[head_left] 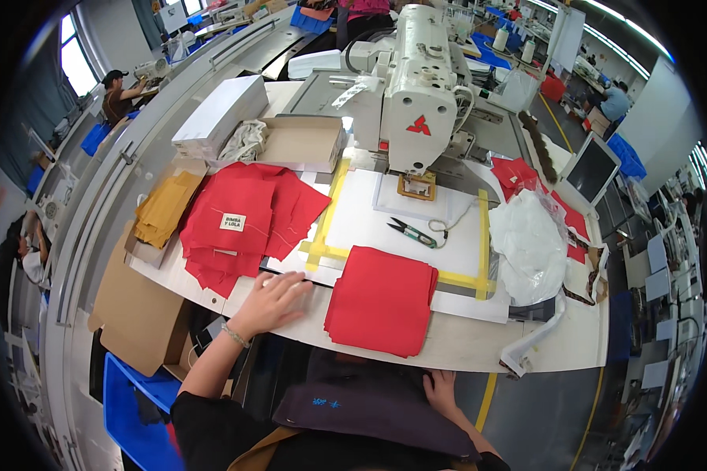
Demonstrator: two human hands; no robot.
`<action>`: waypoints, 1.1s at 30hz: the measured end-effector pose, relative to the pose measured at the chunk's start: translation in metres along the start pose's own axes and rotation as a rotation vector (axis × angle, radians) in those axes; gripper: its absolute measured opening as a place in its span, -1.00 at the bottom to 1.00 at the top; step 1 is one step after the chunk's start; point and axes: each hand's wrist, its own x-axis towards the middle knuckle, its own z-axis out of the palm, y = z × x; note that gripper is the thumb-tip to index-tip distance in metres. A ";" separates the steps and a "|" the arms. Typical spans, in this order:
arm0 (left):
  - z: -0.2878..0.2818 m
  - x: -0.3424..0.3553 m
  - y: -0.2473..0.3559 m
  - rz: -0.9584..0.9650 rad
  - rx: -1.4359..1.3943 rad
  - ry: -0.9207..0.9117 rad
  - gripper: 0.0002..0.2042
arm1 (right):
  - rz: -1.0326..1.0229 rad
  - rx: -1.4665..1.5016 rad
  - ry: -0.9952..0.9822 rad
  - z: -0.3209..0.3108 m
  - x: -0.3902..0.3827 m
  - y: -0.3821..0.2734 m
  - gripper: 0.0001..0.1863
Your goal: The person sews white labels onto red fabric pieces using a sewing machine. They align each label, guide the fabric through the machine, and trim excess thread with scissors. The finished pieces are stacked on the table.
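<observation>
My left hand [271, 302] rests on the pale table edge [467, 341], fingers spread, holding nothing, left of a neat stack of red fabric squares [377, 302]. My right hand [440, 392] is low at the table's front edge, fingers apart, partly below the tabletop. Behind the left hand lies a loose pile of red pieces [247, 216] with a pale label. Black-and-green thread snips [412, 232] lie on white sheets bordered by yellow tape [479, 251], under the white sewing machine head [416, 94] with its small metal frame [416, 187].
At left are yellow pieces [165, 204], cardboard boxes [302, 141] and a blue bin [137, 416]. At right sit white plastic bags [526, 243] and a screen [589, 169]. Other workers [119, 98] sit at stations around the room, beside an aisle with yellow floor lines [558, 118].
</observation>
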 end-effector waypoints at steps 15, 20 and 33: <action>0.023 -0.022 0.005 0.334 -0.037 -0.274 -0.19 | 0.104 0.331 -0.284 0.050 0.094 0.069 -0.45; 0.017 -0.013 0.006 0.284 -0.177 -0.377 -0.21 | 0.185 0.266 -0.226 0.061 0.092 0.073 -0.45; 0.018 -0.007 -0.003 0.366 -0.091 -0.561 -0.21 | 0.263 0.257 -0.166 0.051 0.096 0.089 -0.44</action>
